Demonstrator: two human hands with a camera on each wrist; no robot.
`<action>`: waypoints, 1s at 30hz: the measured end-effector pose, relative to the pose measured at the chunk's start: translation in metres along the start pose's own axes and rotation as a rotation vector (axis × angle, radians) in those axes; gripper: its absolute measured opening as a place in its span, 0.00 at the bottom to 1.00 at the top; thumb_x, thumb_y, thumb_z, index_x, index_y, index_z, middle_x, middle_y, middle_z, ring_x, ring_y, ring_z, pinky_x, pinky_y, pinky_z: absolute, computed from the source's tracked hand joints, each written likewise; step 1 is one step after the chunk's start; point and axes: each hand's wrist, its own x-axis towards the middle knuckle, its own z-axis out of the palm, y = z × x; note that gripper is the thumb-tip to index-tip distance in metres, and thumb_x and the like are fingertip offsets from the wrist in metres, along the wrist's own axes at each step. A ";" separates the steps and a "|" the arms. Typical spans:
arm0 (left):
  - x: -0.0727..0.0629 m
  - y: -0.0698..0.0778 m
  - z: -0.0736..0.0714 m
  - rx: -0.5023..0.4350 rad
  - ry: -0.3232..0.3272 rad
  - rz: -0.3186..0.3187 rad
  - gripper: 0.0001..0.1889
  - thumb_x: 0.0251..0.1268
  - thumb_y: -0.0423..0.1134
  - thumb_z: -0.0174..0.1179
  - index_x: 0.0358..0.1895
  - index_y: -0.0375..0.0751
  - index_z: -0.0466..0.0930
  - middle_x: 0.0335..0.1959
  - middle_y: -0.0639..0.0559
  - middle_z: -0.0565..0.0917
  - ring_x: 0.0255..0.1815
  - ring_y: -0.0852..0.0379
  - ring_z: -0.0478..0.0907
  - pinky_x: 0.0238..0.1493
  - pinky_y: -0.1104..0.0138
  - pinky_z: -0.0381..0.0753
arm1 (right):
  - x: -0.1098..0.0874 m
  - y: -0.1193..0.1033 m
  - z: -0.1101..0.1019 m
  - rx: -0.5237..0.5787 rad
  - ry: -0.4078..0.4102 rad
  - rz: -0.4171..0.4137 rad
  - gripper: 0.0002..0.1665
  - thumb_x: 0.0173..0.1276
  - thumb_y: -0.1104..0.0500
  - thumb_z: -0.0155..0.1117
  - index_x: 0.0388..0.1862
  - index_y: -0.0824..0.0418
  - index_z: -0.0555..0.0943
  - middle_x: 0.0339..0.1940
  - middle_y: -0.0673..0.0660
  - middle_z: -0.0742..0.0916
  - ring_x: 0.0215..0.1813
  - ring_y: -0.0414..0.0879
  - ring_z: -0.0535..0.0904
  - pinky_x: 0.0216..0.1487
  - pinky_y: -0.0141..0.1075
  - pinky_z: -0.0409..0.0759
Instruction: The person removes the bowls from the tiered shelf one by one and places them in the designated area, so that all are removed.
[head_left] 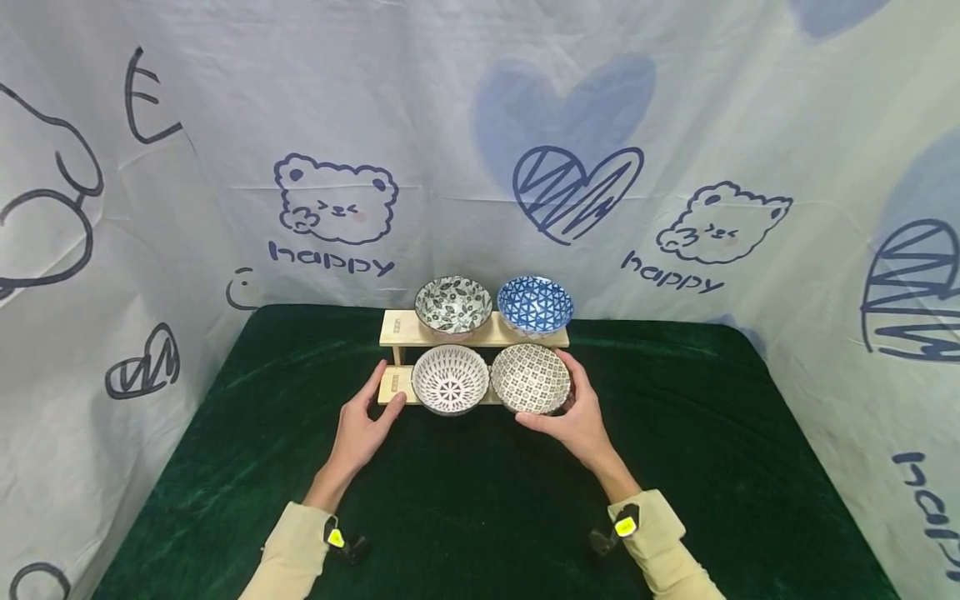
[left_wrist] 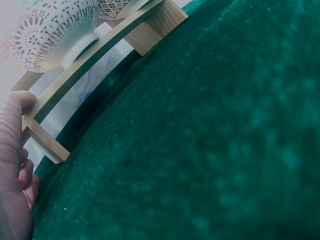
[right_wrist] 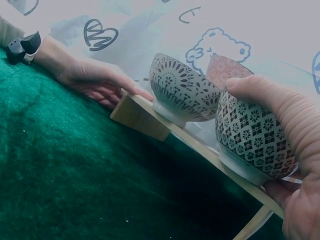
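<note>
A two-tier wooden rack (head_left: 397, 327) bears several patterned bowls. My left hand (head_left: 362, 427) grips the left end of its lower shelf (left_wrist: 55, 92), thumb on top and fingers lower down at the side. Beside that hand stands a white bowl with a dark radiating pattern (head_left: 450, 379). My right hand (head_left: 573, 417) holds the brown-checked bowl (head_left: 530, 378) at the right of the lower shelf, its thumb at the front rim and fingers round the right side. The right wrist view shows this bowl's foot close against the shelf, near the neighbouring bowl (right_wrist: 182, 90).
On the upper shelf sit a leaf-patterned bowl (head_left: 453, 305) and a blue-and-white bowl (head_left: 536, 305). Dark green velvet cloth (head_left: 480, 508) covers the table. Pale printed curtains (head_left: 450, 167) hang behind and at both sides, close to the table's edges.
</note>
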 end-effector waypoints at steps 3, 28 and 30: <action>-0.001 0.000 0.000 0.003 -0.001 -0.008 0.39 0.76 0.51 0.64 0.83 0.42 0.60 0.81 0.46 0.65 0.81 0.43 0.62 0.79 0.43 0.61 | 0.000 0.000 -0.001 0.005 -0.005 0.007 0.64 0.53 0.64 0.85 0.83 0.53 0.57 0.78 0.57 0.69 0.76 0.55 0.68 0.78 0.57 0.66; -0.001 0.001 0.000 0.003 0.020 0.013 0.34 0.79 0.48 0.60 0.82 0.41 0.62 0.80 0.46 0.67 0.80 0.43 0.64 0.78 0.43 0.62 | 0.001 -0.001 -0.016 0.024 -0.040 0.008 0.62 0.52 0.67 0.84 0.81 0.57 0.59 0.77 0.60 0.71 0.74 0.58 0.69 0.72 0.28 0.70; -0.001 0.001 0.001 -0.002 0.022 0.012 0.34 0.80 0.48 0.60 0.82 0.42 0.62 0.80 0.47 0.67 0.80 0.44 0.64 0.79 0.44 0.62 | 0.001 0.000 -0.018 0.027 -0.045 0.009 0.61 0.53 0.67 0.84 0.81 0.57 0.59 0.77 0.60 0.71 0.74 0.58 0.69 0.72 0.29 0.70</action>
